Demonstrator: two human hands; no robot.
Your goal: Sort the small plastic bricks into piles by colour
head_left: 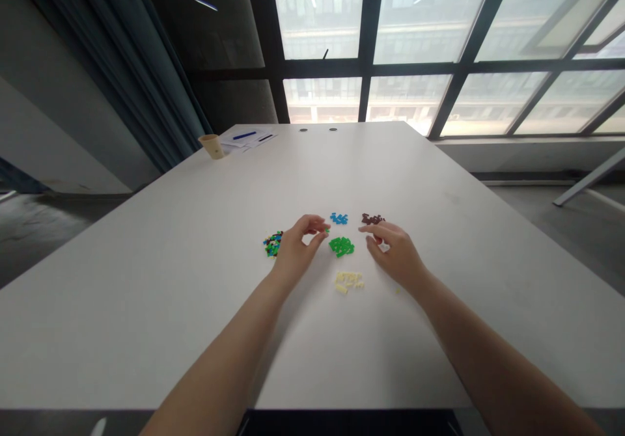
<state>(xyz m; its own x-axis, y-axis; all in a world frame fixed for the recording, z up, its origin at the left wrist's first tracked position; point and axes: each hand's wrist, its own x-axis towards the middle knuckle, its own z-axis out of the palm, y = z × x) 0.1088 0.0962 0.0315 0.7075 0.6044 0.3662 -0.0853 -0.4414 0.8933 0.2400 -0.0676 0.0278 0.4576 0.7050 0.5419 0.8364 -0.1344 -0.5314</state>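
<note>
- Left hand point(300, 248): thumb and forefinger pinched on a green brick point(326, 230), just beside the green pile point(342, 246).
- Right hand point(396, 255): fingers half curled, just short of the brown pile point(372, 218). White piece point(385, 246) touching the fingers; cannot tell if gripped.
- Mixed pile point(272, 243): just left of left hand.
- Blue pile point(338, 218): beyond the green pile, between the hands.
- Cream pile point(347, 282): nearest the body, between the forearms.
- Far corner of the table point(146, 306): cup point(211, 146), papers point(254, 142), blue pen point(244, 135).
</note>
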